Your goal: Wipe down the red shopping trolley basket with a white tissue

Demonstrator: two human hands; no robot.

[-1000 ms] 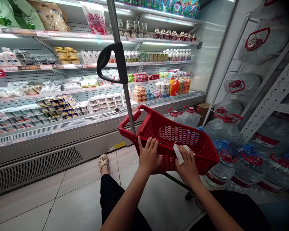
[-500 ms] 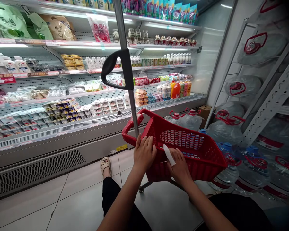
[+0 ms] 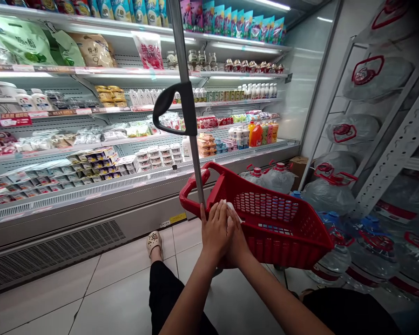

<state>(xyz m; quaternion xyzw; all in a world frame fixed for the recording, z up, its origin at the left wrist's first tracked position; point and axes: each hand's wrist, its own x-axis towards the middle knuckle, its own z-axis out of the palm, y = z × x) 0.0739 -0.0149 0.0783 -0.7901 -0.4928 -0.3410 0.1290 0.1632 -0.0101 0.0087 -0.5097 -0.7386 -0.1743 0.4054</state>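
holding white tissue [image 3: 231,205], right hand [image 3: 237,237], at red basket [image 3: 282,247]

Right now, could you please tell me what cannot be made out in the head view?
All in the head view:
- Right hand: partly hidden by the left hand, so its grip is unclear.
- White cloth: largely covered by the hands; its full shape does not show.
- Red basket: part of its near rim is hidden by the hands.
- Metal pole: top cut off by the upper edge.
- Yellow label: print too small to read.
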